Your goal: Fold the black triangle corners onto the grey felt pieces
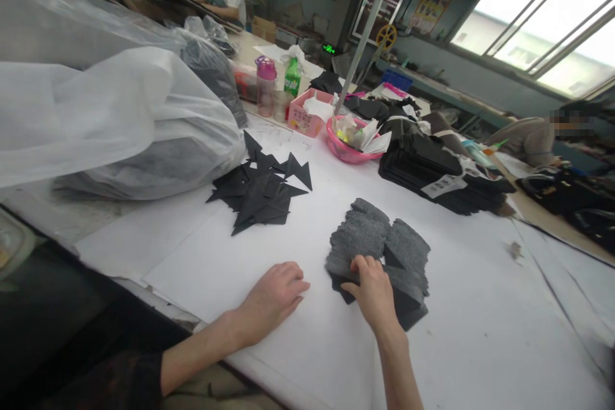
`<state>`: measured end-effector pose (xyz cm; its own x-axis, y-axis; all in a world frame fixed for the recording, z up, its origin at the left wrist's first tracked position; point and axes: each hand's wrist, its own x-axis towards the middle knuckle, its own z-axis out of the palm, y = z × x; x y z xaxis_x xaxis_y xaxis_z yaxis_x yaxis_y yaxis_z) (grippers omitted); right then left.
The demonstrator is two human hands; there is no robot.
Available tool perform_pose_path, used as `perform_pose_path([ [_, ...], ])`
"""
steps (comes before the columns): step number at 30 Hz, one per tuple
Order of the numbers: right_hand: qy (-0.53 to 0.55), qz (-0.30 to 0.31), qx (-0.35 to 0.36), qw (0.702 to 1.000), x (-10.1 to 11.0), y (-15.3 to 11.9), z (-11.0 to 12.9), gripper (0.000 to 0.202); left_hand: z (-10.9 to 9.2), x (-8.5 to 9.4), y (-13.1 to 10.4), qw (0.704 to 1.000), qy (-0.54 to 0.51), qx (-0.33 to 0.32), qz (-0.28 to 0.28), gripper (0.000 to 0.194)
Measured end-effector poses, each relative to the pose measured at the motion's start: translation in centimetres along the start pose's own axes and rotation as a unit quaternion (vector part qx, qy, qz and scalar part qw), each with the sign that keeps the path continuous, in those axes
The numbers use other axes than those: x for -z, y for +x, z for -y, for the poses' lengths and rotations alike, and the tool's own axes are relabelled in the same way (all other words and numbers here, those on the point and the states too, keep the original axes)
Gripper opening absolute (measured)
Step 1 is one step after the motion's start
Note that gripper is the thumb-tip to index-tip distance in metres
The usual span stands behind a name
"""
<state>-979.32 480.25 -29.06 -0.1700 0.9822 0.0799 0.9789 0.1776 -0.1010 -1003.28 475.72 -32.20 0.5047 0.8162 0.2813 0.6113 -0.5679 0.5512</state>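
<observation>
On the white table top, my right hand (375,291) is on a pile of overlapping dark grey and black fabric pieces (360,230). Its fingers bend over the near edge of a piece, with the thumb at the left side. My left hand (276,298) is just left of this pile, over the bare white surface. Its fingers are loosely bent, apart from the thumb, and nothing shows in them. Farther left lies a loose heap of black pointed fabric pieces (264,195), which neither hand touches.
A big translucent plastic bag (192,122) bulges at the left. Behind stand a pink basin (350,152), a pink box (305,116), a purple-lidded bottle (266,86) and a green bottle (292,77). Stacked black fabric (423,160) sits back right. Two other people are farther off.
</observation>
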Motion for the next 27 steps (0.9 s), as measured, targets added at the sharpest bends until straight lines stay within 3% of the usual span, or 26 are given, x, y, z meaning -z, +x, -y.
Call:
perform_pose_path([
  [6, -0.009, -0.03, -0.003, 1.0, -0.6, -0.5, 0.1, 0.021, -0.4, -0.5, 2.2, 1.0, -0.012, 0.007, 0.02, 0.035],
  [9, -0.002, -0.052, 0.003, 0.999, -1.1, -1.0, -0.1, 0.015, -0.1, -1.2, 4.1, 0.991, -0.113, 0.066, -0.013, 0.039],
  [13, 0.015, -0.076, 0.015, 0.997, -1.7, -1.7, -0.7, 0.017, 0.5, -2.8, 7.4, 0.913, -0.347, 0.216, -0.007, 0.039],
  [16, 0.031, -0.109, 0.009, 0.994, -2.7, -2.7, -0.3, 0.023, 0.8, -3.7, 9.3, 0.867, -0.42, 0.266, 0.022, 0.037],
  [19, 0.056, -0.182, -0.025, 0.981, -3.9, -3.7, 1.0, 0.041, 0.7, -3.8, 10.0, 0.825, -0.476, 0.302, 0.029, 0.03],
  [22, 0.053, -0.234, -0.067, 0.968, -4.7, -4.1, 2.5, 0.048, 0.3, -3.3, 10.0, 0.795, -0.519, 0.313, 0.025, 0.033],
  [27, 0.073, -0.195, -0.093, 0.974, -4.3, -4.0, 2.9, 0.035, -0.1, -3.0, 10.0, 0.777, -0.54, 0.324, 0.003, 0.04],
])
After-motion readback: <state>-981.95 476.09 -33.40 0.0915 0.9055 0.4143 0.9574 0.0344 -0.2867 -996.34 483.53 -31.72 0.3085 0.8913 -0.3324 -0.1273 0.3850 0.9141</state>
